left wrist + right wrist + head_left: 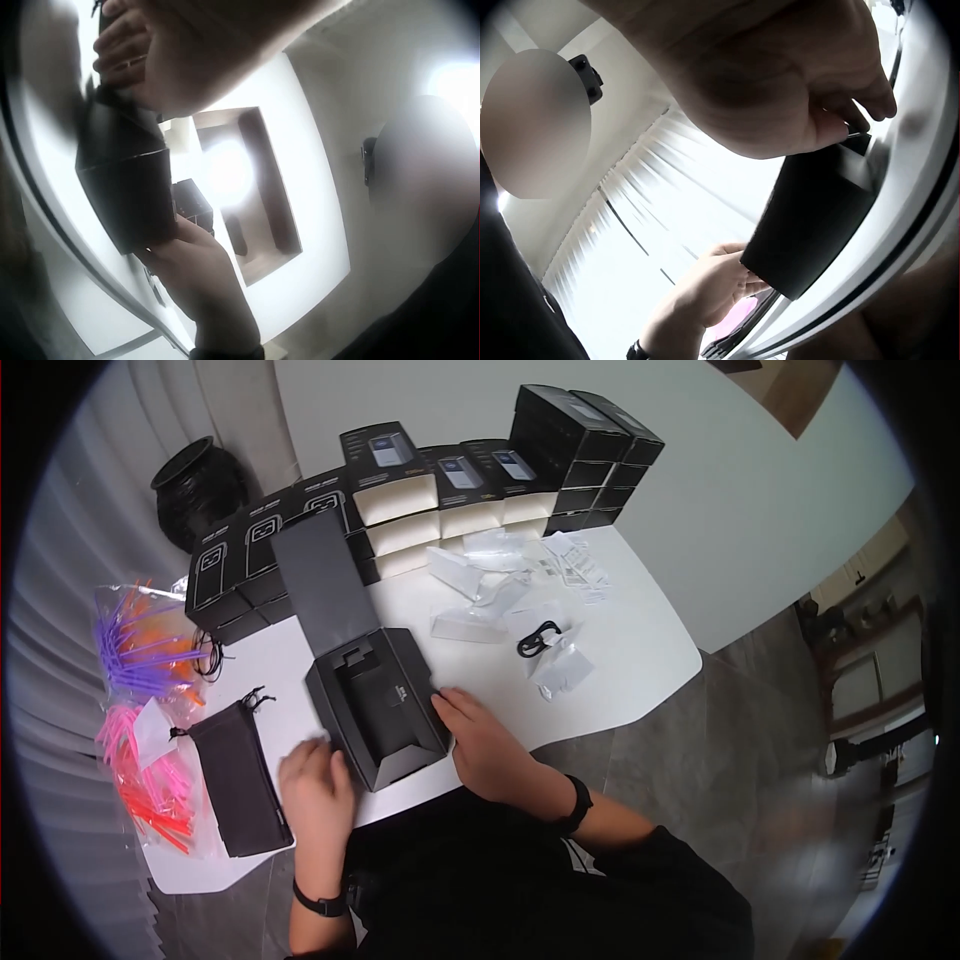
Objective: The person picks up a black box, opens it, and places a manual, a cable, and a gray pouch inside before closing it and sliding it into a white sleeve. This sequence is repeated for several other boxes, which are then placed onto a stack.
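An empty-looking black box (412, 672) lies on the white table (290, 705), its long lid (325, 585) folded back away from the person and a small flap raised at the near end. Along the box's right wall, my right hand (487, 748) rests with extended fingers touching it. My left hand (318, 788) is at the left wall near the front corner, its fingers loosely bent. Both hands also show beside the dark box (810, 217) in the right wrist view. Left of that hand lies a dark drawstring pouch (238, 780).
Black printed cartons (265, 540) line the back, with a taller stack (570, 445) at the right. Clear plastic wrappers (475, 585), paper slips (578, 563) and a coiled black cable (538, 640) lie to the right. Bagged purple (145, 650) and pink strips (150, 760) are at the left edge.
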`<state>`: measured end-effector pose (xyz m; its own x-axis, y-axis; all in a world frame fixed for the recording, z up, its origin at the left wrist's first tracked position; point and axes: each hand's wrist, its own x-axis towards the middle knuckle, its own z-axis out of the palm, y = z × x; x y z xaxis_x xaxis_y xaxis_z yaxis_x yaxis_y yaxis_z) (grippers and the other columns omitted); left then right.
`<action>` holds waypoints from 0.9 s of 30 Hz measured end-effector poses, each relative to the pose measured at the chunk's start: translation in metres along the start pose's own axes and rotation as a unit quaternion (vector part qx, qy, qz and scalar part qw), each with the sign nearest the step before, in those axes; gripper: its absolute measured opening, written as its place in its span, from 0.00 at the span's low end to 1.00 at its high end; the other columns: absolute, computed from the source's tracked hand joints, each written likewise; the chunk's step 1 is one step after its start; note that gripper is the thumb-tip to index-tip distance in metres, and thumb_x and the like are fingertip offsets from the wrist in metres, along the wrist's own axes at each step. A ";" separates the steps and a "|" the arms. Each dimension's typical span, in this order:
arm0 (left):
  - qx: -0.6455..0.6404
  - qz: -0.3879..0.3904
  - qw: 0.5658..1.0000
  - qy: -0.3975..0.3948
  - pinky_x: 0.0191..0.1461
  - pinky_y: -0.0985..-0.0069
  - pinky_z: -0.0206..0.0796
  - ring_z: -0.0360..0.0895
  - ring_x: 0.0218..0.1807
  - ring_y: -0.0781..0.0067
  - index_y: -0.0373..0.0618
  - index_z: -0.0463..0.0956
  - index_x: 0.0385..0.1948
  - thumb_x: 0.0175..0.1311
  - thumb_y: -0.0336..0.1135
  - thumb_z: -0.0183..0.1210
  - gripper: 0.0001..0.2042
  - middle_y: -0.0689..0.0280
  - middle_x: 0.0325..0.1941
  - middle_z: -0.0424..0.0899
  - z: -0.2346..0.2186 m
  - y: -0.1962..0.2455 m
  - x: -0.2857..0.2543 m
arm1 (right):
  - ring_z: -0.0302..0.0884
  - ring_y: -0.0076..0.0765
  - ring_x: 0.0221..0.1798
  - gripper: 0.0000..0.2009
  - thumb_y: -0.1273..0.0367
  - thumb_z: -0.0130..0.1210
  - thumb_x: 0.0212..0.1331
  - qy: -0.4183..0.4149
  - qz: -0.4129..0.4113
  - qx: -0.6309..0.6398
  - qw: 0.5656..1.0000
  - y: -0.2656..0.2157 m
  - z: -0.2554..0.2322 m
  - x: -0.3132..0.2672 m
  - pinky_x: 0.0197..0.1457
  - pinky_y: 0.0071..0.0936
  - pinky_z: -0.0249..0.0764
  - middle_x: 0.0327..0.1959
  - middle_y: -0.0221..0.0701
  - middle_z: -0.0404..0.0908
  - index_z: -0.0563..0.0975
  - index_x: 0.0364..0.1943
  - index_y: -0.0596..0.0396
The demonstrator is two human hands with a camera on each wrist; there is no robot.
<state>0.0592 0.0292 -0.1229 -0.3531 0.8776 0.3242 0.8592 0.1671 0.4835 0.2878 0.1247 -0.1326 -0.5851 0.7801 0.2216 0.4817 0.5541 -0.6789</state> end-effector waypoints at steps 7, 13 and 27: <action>-0.138 0.067 0.987 0.050 0.72 0.61 0.59 0.77 0.63 0.53 0.35 0.81 0.48 0.65 0.30 0.59 0.12 0.53 0.56 0.83 -0.053 0.073 0.037 | 0.82 0.49 0.49 0.17 0.79 0.53 0.59 0.137 -0.009 -0.022 0.990 0.001 -0.130 0.016 0.54 0.38 0.78 0.47 0.44 0.83 0.79 0.53 0.60; -0.292 0.227 0.925 -0.093 0.57 0.65 0.72 0.81 0.52 0.48 0.35 0.82 0.44 0.60 0.27 0.64 0.11 0.50 0.49 0.84 -0.026 0.152 0.091 | 0.85 0.43 0.34 0.11 0.71 0.58 0.57 0.208 0.147 -0.057 0.965 0.127 -0.225 0.100 0.41 0.32 0.79 0.32 0.41 0.87 0.84 0.41 0.60; -0.372 0.125 0.835 -0.386 0.44 0.70 0.71 0.82 0.40 0.66 0.36 0.81 0.46 0.68 0.38 0.60 0.14 0.55 0.42 0.86 0.055 0.202 0.083 | 0.83 0.51 0.53 0.25 0.61 0.71 0.42 0.007 0.270 -0.278 0.922 0.263 -0.206 0.142 0.57 0.37 0.78 0.48 0.47 0.85 0.82 0.47 0.58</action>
<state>0.2241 0.1601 -0.0431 0.3929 0.9195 0.0084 0.3017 -0.1375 0.9434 0.4658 0.4408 -0.1352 -0.1553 0.9873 -0.0322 0.9625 0.1439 -0.2300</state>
